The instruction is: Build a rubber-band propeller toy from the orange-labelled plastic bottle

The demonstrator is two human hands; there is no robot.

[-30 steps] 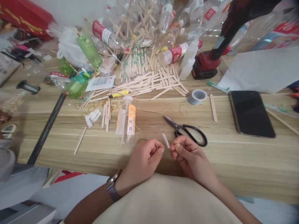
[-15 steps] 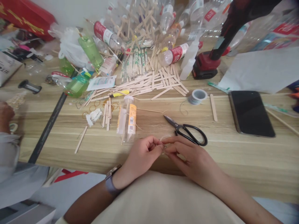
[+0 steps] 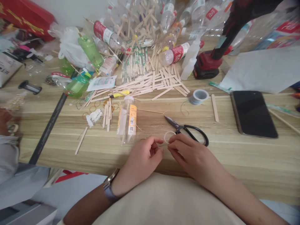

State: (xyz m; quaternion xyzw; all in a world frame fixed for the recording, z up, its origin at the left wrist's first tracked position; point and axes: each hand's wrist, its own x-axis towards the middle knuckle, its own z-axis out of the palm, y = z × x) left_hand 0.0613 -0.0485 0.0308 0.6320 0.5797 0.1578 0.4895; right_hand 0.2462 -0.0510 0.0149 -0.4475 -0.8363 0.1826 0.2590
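Near the table's front edge, my right hand (image 3: 191,156) pinches a small pale ring (image 3: 169,137) between thumb and fingertips. Just left of it, my left hand (image 3: 145,156) has its thumb and index finger apart, with nothing visible between them; its other fingers curl inward. Black-handled scissors (image 3: 187,128) lie beyond my right hand, points toward the upper left. A clear bottle with an orange label (image 3: 132,120) rests beyond my left hand, with thin wire or string at its side.
Loose wooden sticks (image 3: 150,82) spread behind the bottle. A spool (image 3: 199,97), a single stick (image 3: 215,107) and a black phone (image 3: 254,114) lie to the right. A red power tool (image 3: 207,64) stands behind them. Another person's hand (image 3: 4,117) is at the far left.
My hands have moved slightly apart. My left thumb and index finger have opened, and the pale ring now shows more clearly at my right fingertips.
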